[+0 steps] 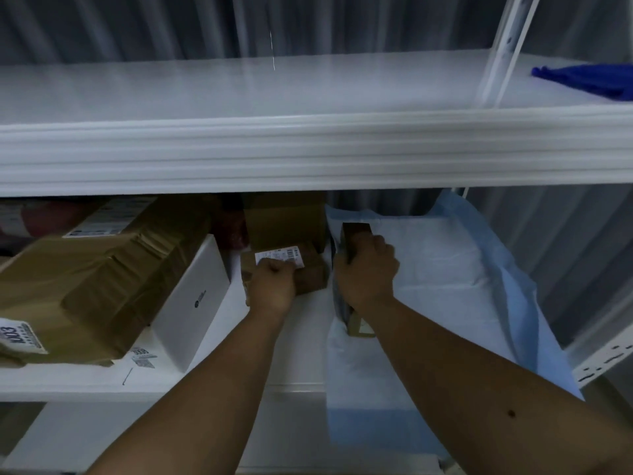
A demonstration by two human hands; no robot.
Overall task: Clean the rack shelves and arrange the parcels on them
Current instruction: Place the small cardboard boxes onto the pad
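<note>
Forearms, bare, reaching from the lower edge into the middle shelf.
Left hand: fingers curled over the near top edge of a small brown cardboard parcel, matte, with a white printed label.
Right hand: wrapped round a narrow dark box standing on edge, on a blue-and-white bag parcel, soft, crinkled, draping over the shelf front.
Left of these: white rigid box, smooth, tilted; large tape-wrapped brown carton, creased.
Upper shelf: white, smooth, bare apart from a blue cloth at far right.
Progress, judged: upper shelf looks wiped; middle shelf mid-arrangement, parcels crowded and askew, tidying left.
</note>
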